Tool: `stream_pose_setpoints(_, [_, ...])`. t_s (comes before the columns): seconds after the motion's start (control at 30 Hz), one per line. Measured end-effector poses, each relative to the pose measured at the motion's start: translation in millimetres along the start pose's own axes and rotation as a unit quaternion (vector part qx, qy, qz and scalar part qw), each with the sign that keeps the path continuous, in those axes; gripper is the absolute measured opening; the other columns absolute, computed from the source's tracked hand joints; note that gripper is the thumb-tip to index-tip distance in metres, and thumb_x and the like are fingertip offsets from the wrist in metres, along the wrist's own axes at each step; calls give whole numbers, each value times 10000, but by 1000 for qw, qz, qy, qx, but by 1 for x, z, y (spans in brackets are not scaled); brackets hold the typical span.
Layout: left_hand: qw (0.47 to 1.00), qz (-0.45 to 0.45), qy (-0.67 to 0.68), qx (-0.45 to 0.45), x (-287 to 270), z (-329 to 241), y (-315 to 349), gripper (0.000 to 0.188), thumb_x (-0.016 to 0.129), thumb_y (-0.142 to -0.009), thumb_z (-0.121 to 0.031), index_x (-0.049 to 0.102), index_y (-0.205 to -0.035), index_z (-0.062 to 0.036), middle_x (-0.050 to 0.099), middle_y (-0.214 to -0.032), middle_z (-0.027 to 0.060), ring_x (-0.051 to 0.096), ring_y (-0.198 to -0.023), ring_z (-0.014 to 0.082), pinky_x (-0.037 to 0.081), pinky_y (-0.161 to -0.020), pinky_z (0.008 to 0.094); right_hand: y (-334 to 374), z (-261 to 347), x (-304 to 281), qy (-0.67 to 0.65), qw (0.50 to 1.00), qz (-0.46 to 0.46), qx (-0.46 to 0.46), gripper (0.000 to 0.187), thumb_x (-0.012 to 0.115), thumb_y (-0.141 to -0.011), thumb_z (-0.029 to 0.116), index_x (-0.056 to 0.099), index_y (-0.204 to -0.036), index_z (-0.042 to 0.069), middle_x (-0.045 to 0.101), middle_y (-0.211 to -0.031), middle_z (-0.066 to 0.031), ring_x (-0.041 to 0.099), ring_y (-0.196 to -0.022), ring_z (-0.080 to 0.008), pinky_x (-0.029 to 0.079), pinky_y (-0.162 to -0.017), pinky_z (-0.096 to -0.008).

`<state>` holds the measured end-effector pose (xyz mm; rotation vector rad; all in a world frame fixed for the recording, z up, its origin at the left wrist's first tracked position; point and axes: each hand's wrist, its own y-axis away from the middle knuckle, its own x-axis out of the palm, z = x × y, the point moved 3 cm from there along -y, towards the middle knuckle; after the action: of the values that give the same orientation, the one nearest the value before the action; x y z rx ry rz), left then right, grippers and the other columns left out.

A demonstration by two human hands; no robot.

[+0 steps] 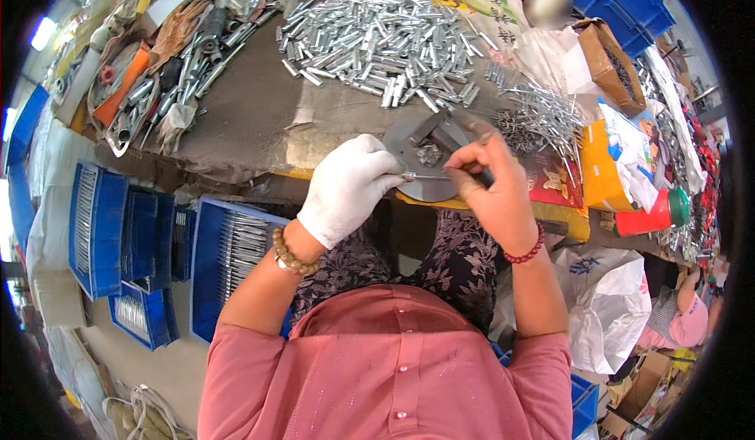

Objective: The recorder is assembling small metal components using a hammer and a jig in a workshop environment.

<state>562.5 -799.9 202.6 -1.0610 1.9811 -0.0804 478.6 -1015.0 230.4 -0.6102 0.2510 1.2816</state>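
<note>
My left hand [350, 187], in a white glove, pinches one end of a thin, shiny metal rod [429, 176] at the near edge of the bench. Bare, my right hand [499, 188] has its fingers closed at the rod's other end; its fingertips are partly blurred. Just beyond the rod lies a round grey metal plate [401, 139] with a dark metal block [442, 132] on it. Close to my right hand are a heap of small dark metal parts [519, 132] and a bundle of long, thin silver pins [550, 110].
A large pile of short silver metal tubes [385, 35] covers the far bench. Tools and an orange-handled item [122, 86] lie far left. Blue bins [206, 275] with metal rods stand at left. At right are a cardboard box [609, 62], a red container [645, 222] and a white sack [605, 306].
</note>
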Motion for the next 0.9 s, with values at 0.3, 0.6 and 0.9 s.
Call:
stream_pose_setpoints(0.3, [1000, -7, -7, 10, 1, 0, 0, 127, 814, -798, -113, 723, -882, -85, 648, -913, 86, 644, -931, 309, 535, -824, 406, -14, 11, 30, -15, 994, 88, -64, 558, 709, -822, -75, 588, -1354, 39, 709, -908, -97, 692, -873, -292, 545, -797, -393])
stream_pose_setpoints(0.6, [1000, -20, -6, 24, 2, 2, 1, 141, 822, -785, -120, 705, -856, -84, 641, -894, 88, 641, -909, 312, 533, -804, 409, -16, 23, 34, 94, 982, 93, -132, 519, 673, -846, -55, 592, -1347, 51, 678, -891, -123, 663, -850, -336, 534, -769, -441])
stream_pose_setpoints(0.9, [1000, -18, -10, 5, 3, 1, 0, 163, 839, -777, -112, 721, -885, -82, 639, -897, 94, 640, -908, 320, 536, -808, 406, -12, 35, 34, 208, 949, 111, -211, 514, 684, -847, 8, 598, -1352, 43, 655, -909, -137, 626, -893, -357, 522, -794, -469])
